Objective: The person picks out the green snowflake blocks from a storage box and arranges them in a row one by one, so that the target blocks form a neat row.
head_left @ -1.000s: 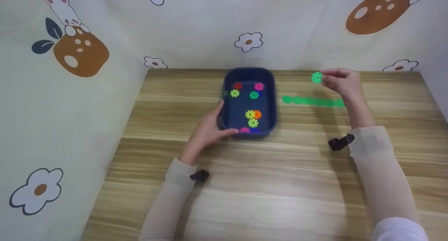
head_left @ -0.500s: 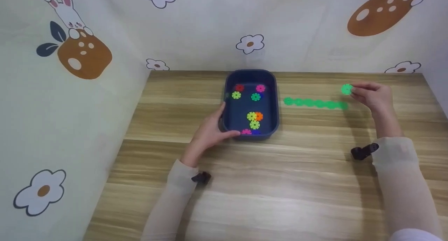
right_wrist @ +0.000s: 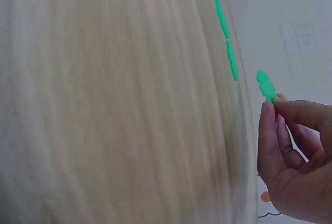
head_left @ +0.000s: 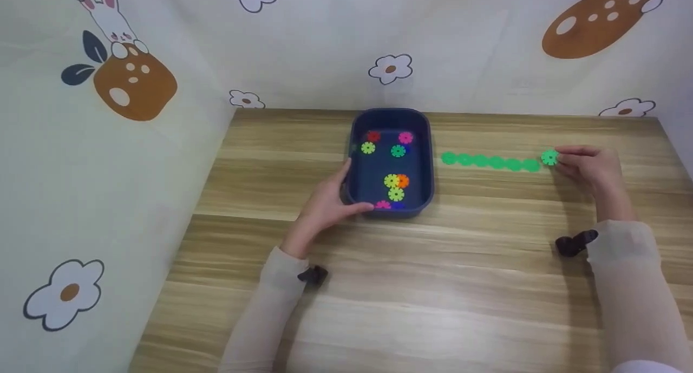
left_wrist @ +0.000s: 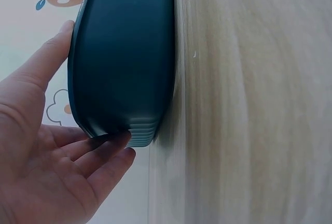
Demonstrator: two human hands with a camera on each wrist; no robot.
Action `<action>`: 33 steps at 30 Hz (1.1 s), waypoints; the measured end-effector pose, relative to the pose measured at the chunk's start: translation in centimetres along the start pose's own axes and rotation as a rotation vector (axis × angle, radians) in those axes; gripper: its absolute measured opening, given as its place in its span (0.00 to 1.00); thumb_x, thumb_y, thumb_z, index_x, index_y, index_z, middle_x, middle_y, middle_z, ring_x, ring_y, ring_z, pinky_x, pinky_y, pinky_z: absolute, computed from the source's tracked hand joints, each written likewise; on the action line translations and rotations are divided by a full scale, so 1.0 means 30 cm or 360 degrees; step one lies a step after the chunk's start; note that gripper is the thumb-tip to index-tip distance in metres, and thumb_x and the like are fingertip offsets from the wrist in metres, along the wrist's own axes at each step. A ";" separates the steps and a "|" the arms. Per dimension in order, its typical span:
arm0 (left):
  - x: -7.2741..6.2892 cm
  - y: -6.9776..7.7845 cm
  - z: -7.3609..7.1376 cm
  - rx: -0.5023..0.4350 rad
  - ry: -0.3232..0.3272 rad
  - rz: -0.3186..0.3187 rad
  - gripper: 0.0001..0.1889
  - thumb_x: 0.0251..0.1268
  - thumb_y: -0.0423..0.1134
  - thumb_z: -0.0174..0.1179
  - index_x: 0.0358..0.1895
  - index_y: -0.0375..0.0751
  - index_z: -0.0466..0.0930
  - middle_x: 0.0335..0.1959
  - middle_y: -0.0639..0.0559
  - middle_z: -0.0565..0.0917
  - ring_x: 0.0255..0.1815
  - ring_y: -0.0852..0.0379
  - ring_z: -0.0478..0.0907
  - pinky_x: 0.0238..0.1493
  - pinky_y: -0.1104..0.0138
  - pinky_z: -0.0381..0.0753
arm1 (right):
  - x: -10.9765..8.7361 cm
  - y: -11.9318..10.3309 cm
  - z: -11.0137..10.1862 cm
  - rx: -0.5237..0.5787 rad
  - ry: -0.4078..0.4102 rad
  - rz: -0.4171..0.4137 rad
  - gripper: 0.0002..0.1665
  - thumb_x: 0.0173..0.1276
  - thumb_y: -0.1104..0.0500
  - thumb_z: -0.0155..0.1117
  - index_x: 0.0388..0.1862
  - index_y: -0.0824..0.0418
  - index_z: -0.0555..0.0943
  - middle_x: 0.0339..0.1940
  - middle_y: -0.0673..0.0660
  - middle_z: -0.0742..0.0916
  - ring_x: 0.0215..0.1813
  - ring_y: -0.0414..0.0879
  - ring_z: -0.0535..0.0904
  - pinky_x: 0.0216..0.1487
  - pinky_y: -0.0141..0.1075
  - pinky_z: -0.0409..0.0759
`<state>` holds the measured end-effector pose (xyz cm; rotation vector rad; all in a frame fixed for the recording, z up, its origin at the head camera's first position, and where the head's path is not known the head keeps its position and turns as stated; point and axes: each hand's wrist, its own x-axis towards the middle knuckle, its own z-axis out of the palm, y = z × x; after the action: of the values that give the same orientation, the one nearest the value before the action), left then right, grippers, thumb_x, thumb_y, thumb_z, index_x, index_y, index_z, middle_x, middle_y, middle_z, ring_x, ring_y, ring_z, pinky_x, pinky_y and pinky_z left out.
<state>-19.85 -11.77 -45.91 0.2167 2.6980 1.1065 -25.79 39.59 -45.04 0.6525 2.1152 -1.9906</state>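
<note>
My right hand [head_left: 593,164] pinches a green notched snowflake disc [head_left: 549,157] between thumb and fingertips, at the right end of a row of green discs [head_left: 490,161] on the table. In the right wrist view the pinched disc [right_wrist: 265,85] stands apart from the row and above the table. My left hand [head_left: 325,202] holds a dark blue plastic bin [head_left: 431,170] at its near left corner, thumb on the near rim and fingers along the left side. Inside the bin lie several loose discs, among them a red one [head_left: 373,137], an orange one [head_left: 403,181] and a teal-green one [head_left: 398,151].
The wood-grain table [head_left: 433,286] runs back to a cloth wall [head_left: 308,53] printed with flowers, rabbits and fruit. Another cloth side [head_left: 124,200] borders it on the left. Small black cameras sit at both wrists.
My right hand has carried the green disc to the right, then down beside the row's right end, which it earlier overlapped. My left hand and the bin have stayed put.
</note>
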 end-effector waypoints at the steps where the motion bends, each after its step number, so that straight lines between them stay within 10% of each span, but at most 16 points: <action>1: 0.000 0.000 0.000 0.0001 -0.0001 0.0003 0.60 0.49 0.62 0.74 0.82 0.52 0.45 0.81 0.46 0.56 0.80 0.46 0.57 0.79 0.52 0.60 | 0.001 0.003 -0.003 -0.0011 -0.0006 0.0013 0.16 0.67 0.67 0.65 0.28 0.47 0.91 0.26 0.39 0.89 0.32 0.31 0.87 0.41 0.25 0.86; 20: -0.002 -0.003 0.001 0.0040 0.0015 0.0023 0.60 0.50 0.63 0.73 0.81 0.51 0.45 0.80 0.45 0.58 0.79 0.45 0.59 0.79 0.51 0.61 | 0.011 0.026 -0.016 -0.0555 -0.0008 -0.0129 0.24 0.70 0.63 0.64 0.21 0.34 0.86 0.22 0.28 0.84 0.32 0.21 0.81 0.39 0.19 0.83; 33: -0.004 -0.001 0.000 0.0009 0.0008 -0.0006 0.59 0.50 0.62 0.73 0.82 0.53 0.44 0.81 0.46 0.57 0.80 0.45 0.57 0.79 0.51 0.60 | -0.008 0.008 -0.019 -0.0562 0.0049 -0.0135 0.17 0.70 0.59 0.65 0.26 0.35 0.85 0.23 0.29 0.85 0.32 0.24 0.83 0.39 0.21 0.84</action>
<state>-19.74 -11.82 -45.92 0.2095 2.7052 1.0996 -25.39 40.12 -45.10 0.5400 2.4640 -1.5883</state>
